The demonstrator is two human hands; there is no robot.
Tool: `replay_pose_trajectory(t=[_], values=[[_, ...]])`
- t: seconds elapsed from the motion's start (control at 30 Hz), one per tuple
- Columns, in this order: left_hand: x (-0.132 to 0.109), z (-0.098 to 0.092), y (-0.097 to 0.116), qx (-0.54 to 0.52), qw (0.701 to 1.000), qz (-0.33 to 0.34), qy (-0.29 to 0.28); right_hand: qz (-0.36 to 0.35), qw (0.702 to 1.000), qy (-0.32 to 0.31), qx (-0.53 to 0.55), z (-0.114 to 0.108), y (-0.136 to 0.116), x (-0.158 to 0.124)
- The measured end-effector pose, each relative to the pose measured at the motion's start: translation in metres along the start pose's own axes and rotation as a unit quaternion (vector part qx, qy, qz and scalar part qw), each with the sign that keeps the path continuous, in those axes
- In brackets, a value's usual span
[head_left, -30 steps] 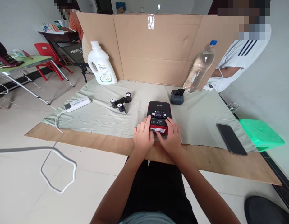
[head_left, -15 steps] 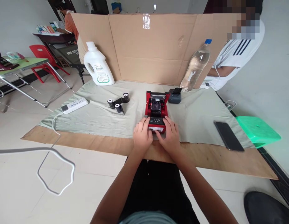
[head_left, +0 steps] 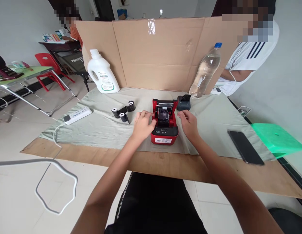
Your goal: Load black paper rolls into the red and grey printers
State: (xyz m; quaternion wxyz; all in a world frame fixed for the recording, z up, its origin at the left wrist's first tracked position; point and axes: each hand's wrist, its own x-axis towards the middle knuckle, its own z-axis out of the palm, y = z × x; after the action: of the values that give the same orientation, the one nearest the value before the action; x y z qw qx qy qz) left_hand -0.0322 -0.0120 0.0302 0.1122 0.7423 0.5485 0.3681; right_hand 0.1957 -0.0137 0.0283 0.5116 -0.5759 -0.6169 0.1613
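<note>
On the worktop (head_left: 90, 151) before me stood the printer (head_left: 164, 132), a roll (head_left: 163, 117) inside it, between my left grip (head_left: 151, 119) and my right grip (head_left: 180, 114). Three rolls (head_left: 123, 117) lay to its left, the power strip (head_left: 78, 115) farther left, the phone (head_left: 245, 147) well to its right. Behind it, rightward, sat a smaller device (head_left: 183, 104); the jug (head_left: 103, 74) and bottle (head_left: 206, 73) stood rear left and rear right, before the cardboard (head_left: 158, 53).

1. Bare fingers, slender and ungloved, mark both my left hand (head_left: 143, 124) and my right hand (head_left: 188, 123).
2. My left forearm (head_left: 114, 172) and right forearm (head_left: 221, 175) show uncovered, slim and tapering towards the wrists.
3. Black trousers (head_left: 156, 201) clothe my legs, with white capital lettering (head_left: 124, 195) lining the left outer side, not fully legible.
</note>
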Motion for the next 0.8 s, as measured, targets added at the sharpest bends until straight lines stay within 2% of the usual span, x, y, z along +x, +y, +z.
replay_pose_trajectory(t=[0.07,0.13,0.27,0.33,0.47,0.57,0.7,0.8], values=[[0.025,0.005,-0.008,-0.016,0.998,-0.012,-0.057,0.024,0.998,-0.049,-0.037,0.002,0.002,0.022],[0.038,0.01,-0.014,-0.046,0.994,-0.006,-0.094,0.043,0.986,-0.132,-0.096,-0.001,0.0,0.041],[0.043,0.011,-0.016,-0.158,0.976,0.04,-0.146,0.036,0.924,-0.335,-0.181,-0.02,-0.014,0.071],[0.041,0.009,-0.014,-0.204,0.963,0.074,-0.159,0.013,0.897,-0.396,-0.195,-0.029,-0.022,0.079],[0.036,0.009,-0.016,-0.237,0.952,0.11,-0.162,-0.054,0.887,-0.419,-0.189,-0.026,-0.033,0.08],[0.029,0.012,-0.021,-0.248,0.956,0.1,-0.118,-0.111,0.88,-0.422,-0.19,-0.008,-0.035,0.07],[0.025,0.011,-0.021,-0.229,0.96,0.148,-0.071,-0.133,0.887,-0.392,-0.205,0.013,-0.035,0.058],[0.024,0.008,-0.018,-0.212,0.96,0.172,-0.055,-0.143,0.876,-0.39,-0.245,0.013,-0.035,0.056]])
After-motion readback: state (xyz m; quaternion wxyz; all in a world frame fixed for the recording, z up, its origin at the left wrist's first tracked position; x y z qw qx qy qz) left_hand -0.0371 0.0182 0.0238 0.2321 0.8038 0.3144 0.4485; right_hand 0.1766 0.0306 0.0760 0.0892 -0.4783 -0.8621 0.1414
